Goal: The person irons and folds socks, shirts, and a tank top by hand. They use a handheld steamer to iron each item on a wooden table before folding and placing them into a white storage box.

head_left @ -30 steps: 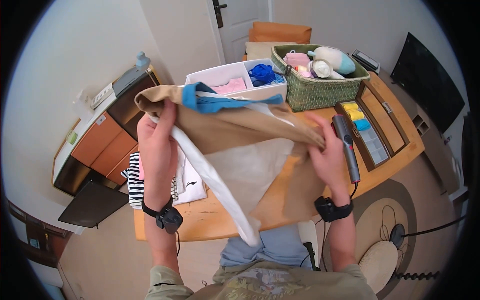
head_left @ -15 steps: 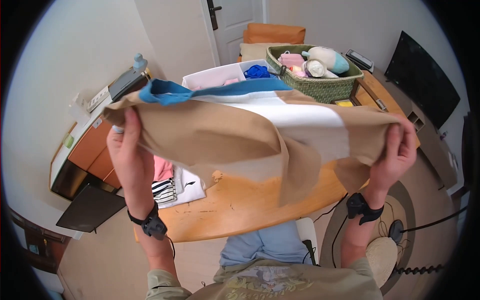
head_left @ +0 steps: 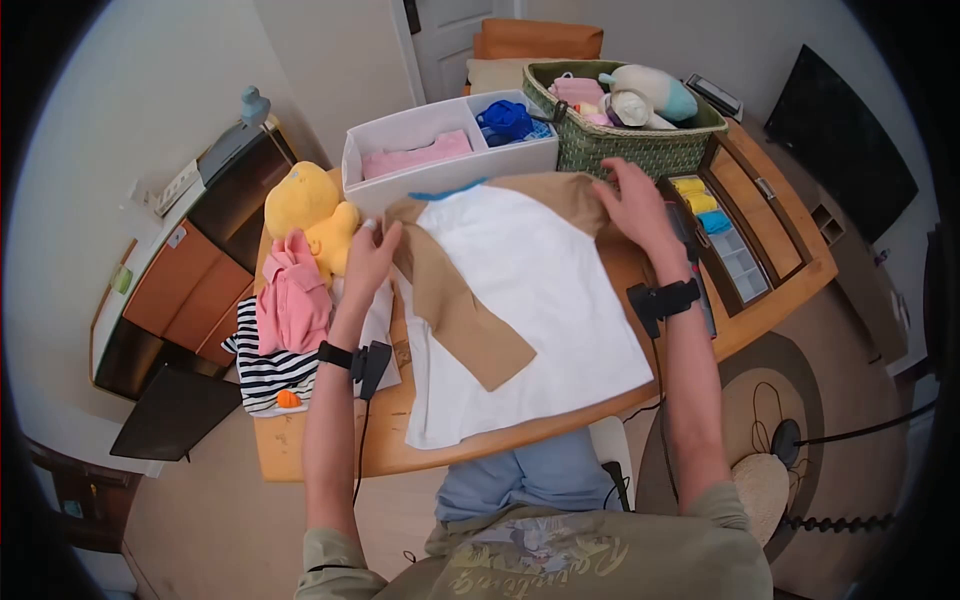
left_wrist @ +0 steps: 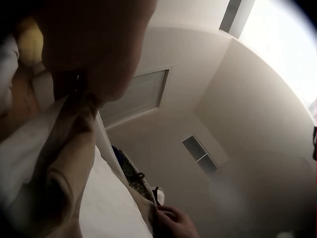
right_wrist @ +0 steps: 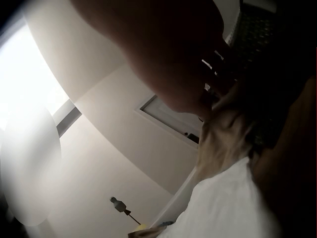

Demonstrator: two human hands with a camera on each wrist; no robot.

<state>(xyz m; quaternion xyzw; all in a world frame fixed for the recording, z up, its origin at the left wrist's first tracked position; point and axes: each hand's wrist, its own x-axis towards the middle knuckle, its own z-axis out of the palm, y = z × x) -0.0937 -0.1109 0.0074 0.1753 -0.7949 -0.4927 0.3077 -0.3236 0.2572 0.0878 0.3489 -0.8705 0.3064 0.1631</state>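
Note:
A long-sleeved shirt [head_left: 530, 290] with a white body, tan sleeves and a blue collar is spread over the table, its hem toward the person. One tan sleeve lies folded across its front. My left hand [head_left: 370, 262] pinches the shirt at the shoulder on the left. At the opposite shoulder, my right hand [head_left: 642, 208] pinches the other tan sleeve. Bunched tan cloth runs from the left fingers in the left wrist view. Tan and white fabric [right_wrist: 225, 141] hangs from the right hand in the right wrist view.
Left of the shirt are a yellow plush toy [head_left: 305, 215], pink cloth [head_left: 292, 300] and a striped garment [head_left: 272, 350]. A white divided box [head_left: 450, 178] and a green woven basket [head_left: 630, 150] stand behind. A compartment box [head_left: 742, 268] sits at the right.
The shirt has come down from the air onto the table, with its white front now facing up. Both hands moved closer together after spreading apart. The yellow plush toy has come into view.

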